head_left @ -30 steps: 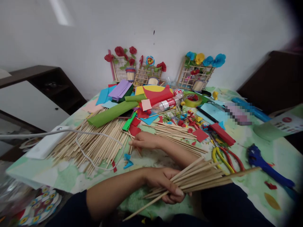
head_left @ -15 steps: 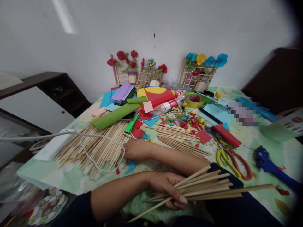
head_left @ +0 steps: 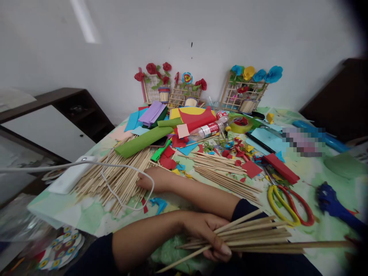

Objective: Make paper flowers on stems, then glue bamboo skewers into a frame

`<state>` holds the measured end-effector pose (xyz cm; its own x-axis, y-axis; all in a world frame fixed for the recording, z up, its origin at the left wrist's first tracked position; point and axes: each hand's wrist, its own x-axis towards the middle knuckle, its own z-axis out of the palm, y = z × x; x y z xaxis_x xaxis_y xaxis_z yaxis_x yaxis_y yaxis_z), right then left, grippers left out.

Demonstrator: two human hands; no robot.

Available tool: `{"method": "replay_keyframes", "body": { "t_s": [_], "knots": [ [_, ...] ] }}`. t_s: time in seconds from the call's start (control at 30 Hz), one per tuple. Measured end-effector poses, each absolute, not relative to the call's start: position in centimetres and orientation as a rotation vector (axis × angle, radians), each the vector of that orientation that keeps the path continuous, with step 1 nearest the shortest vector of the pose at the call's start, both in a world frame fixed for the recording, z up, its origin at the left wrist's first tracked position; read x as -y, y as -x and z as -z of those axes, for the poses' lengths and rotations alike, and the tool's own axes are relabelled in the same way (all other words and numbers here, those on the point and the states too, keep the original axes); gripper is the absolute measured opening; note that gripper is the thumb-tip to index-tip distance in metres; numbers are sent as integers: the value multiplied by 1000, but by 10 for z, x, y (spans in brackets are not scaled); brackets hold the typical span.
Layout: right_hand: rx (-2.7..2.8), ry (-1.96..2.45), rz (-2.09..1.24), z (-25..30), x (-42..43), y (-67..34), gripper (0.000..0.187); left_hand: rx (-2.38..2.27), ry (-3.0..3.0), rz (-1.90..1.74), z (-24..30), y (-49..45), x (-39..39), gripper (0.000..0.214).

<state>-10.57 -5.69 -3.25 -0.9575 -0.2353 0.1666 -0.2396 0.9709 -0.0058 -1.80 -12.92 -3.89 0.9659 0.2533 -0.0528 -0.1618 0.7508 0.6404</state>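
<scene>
My left hand [head_left: 207, 234] is closed around a loose bundle of thin wooden sticks [head_left: 258, 235], low in front of me. The sticks fan out to the right, and one longer, darker stick reaches past the others. Above it my right arm crosses over to the left. At the right edge of a large pile of wooden sticks [head_left: 115, 180] rests my right hand [head_left: 148, 178], its fingers curled down onto the pile. What those fingers pinch, if anything, is hidden. A white cable [head_left: 126, 165] loops over the pile and beside this hand.
Smaller rows of sticks [head_left: 224, 176] lie mid-table among paper scraps. Scissors [head_left: 290, 207] and a blue tool [head_left: 336, 207] are at the right. A green paper roll [head_left: 143, 142], a plastic bottle [head_left: 208, 129] and a tape roll [head_left: 240, 124] sit behind. Flower-decorated stick lattices [head_left: 244, 92] lean against the wall.
My right hand has shifted slightly left, farther onto the stick pile. My left hand still holds the bundle, now slightly lower and more to the right. The whole view has shifted a little.
</scene>
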Motion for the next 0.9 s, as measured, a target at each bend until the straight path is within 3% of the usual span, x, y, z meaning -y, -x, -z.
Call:
{"method": "replay_keyframes", "body": {
  "t_s": [0.8, 0.9],
  "knots": [
    [2924, -432, 204, -27, 33, 20, 15, -252, -727, -309, 29, 22, 134, 32],
    [2906, -435, 103, -41, 38, 6, 20, -272, -739, -325, 25, 22, 136, 33]
  ]
}}
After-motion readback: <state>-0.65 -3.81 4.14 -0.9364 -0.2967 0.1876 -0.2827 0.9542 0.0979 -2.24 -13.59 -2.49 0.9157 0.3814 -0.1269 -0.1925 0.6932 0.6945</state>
